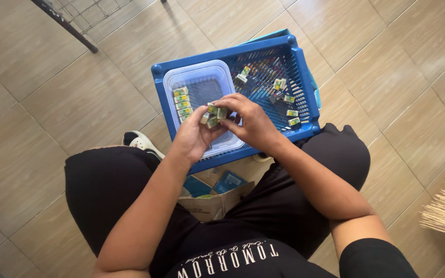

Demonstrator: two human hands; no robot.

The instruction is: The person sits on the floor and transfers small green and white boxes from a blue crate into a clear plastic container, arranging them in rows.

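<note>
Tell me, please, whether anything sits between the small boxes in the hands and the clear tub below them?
Nothing visible does. Both the left hand and right hand hold the small boxes directly over the clear tub, whose open middle lies bare beside a stacked row.

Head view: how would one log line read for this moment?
both hands hold small boxes | over clear tub | tub in blue basket

One blue basket [301,67]; one clear tub [173,82]; two hands.
</note>
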